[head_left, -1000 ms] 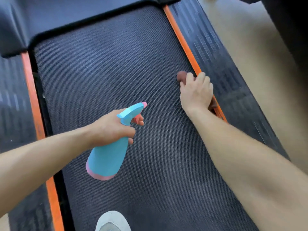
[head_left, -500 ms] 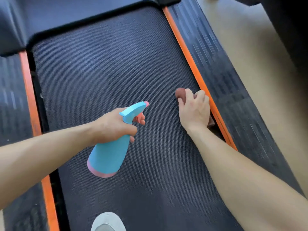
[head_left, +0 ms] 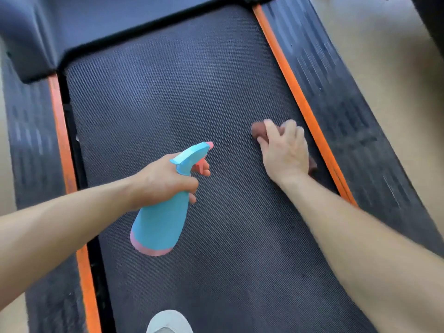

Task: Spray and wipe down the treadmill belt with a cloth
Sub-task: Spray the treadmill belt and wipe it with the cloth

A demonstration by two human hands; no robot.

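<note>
Entry, my view: left hand (head_left: 165, 181) grips bottle (head_left: 161, 227) over belt (head_left: 168, 92), finger on trigger. Right hand (head_left: 286, 152), fingers curled on cloth (head_left: 258, 132), presses it to the belt beside right strip (head_left: 300, 97). My estimate: wiping midway, far belt pending.
</note>
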